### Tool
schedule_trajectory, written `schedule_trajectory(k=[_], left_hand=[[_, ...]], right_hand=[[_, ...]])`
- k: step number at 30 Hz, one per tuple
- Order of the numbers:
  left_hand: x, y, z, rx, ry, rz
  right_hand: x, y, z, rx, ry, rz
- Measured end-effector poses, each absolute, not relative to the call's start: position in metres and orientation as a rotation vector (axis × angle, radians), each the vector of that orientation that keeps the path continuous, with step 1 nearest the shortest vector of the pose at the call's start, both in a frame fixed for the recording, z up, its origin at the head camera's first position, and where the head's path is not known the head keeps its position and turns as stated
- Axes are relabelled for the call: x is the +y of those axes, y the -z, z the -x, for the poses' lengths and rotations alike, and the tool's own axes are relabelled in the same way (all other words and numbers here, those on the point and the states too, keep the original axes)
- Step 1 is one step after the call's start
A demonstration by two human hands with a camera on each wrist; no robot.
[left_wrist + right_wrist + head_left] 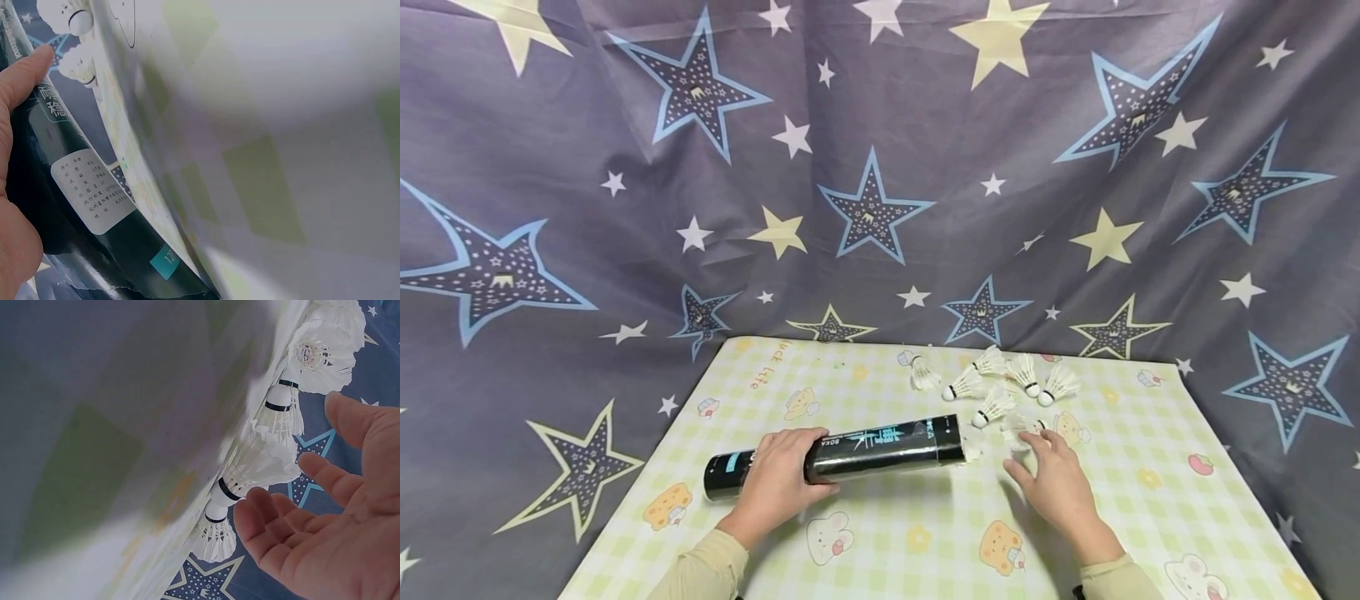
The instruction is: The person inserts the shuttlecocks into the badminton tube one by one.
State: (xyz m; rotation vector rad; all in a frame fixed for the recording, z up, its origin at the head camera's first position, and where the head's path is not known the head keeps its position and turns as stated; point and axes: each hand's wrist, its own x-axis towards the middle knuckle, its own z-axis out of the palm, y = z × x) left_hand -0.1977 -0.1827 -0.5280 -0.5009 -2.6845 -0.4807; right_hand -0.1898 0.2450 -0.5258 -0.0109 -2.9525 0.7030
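Note:
A long black shuttlecock tube (880,450) lies slanted across the table in the head view. My left hand (778,479) grips it left of its middle, thumb on the near side. White feathers (972,446) show at the tube's right end. In the left wrist view the tube's printed white label (90,190) faces the camera. My right hand (1060,487), fingers loosely bent and holding nothing, hovers right of that end. Its fingertips are right by a white shuttlecock (1015,427). The right wrist view shows another shuttlecock (259,465) with a black band beyond those fingers.
Behind the tube's right end, several white shuttlecocks (995,406) lie in a loose group, one of them (922,373) a little apart on the left. A green checked cloth (917,533) with cartoon prints covers the table. A dark star-patterned curtain (910,275) hangs behind.

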Motion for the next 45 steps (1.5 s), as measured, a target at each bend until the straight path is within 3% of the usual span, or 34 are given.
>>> schedule_trajectory(k=[29,45], left_hand=[[-0.182,0.529,0.198,-2.709,0.460,0.506],[-0.180,0.531,0.198,-2.707,0.458,0.509]], right_hand=[[0.270,0.529,0.200,-2.666,-0.674,0.061],[0.280,0.526,0.200,-2.424,-1.969,0.563]])
